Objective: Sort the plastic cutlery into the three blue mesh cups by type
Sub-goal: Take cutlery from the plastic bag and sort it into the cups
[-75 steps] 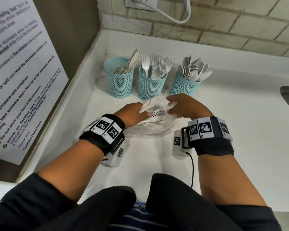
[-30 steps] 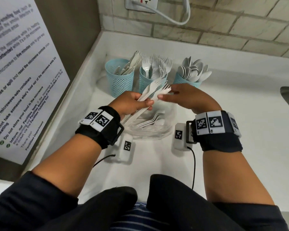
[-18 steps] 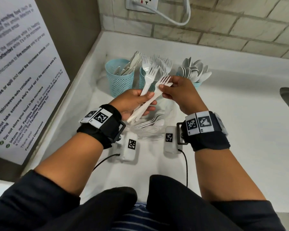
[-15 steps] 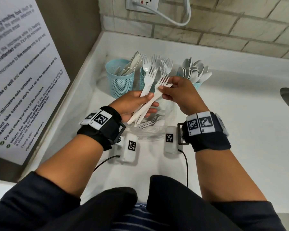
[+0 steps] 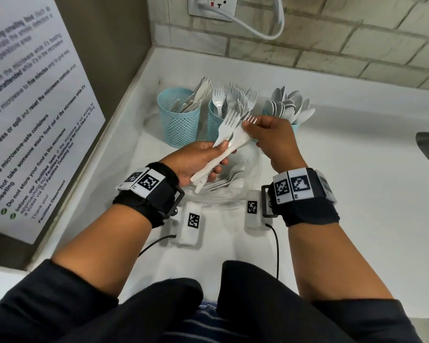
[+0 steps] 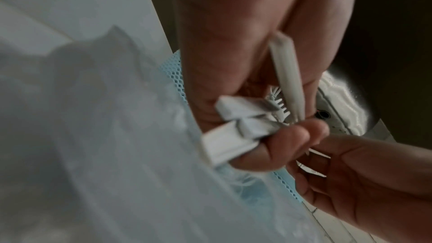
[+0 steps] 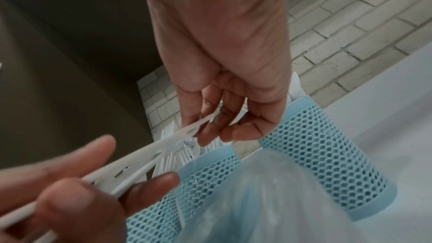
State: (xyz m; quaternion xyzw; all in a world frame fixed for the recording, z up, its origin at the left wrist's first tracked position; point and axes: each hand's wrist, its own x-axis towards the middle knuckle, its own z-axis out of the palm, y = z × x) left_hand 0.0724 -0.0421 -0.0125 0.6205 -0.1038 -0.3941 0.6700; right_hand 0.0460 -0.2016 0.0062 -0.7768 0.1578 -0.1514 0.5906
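1. Since the earliest frame both hands have come up out of the bag (image 5: 233, 191), and they now hold white forks (image 5: 223, 142) above it, in front of the cups.
2. Compared with half a second ago, little has shifted: the fork heads stay fanned just before the middle cup (image 5: 214, 125).
3. Left hand (image 5: 198, 162) grips the fork handles, thumb pressed on top and fingers curled beneath.
4. Right hand (image 5: 273, 139) pinches one fork near its head between thumb and fingertips.
5. Left cup (image 5: 178, 120) holds knives, the middle cup forks, and the right cup (image 5: 294, 126), mostly hidden behind the right hand, holds spoons (image 5: 287, 105).
6. More forks lie in the clear bag on the counter (image 5: 357, 194), below the hands.
7. On the wall at left, a notice (image 5: 30, 115) reads in part "Do not take someone else's food out of the microwave", "Thank you!" and "Facilities Department".
8. Black wristbands carry square black-and-white code tags, with white camera units below them.
9. Behind the cups, a brick wall bears a socket (image 5: 212, 6) with a white cable (image 5: 258, 30).
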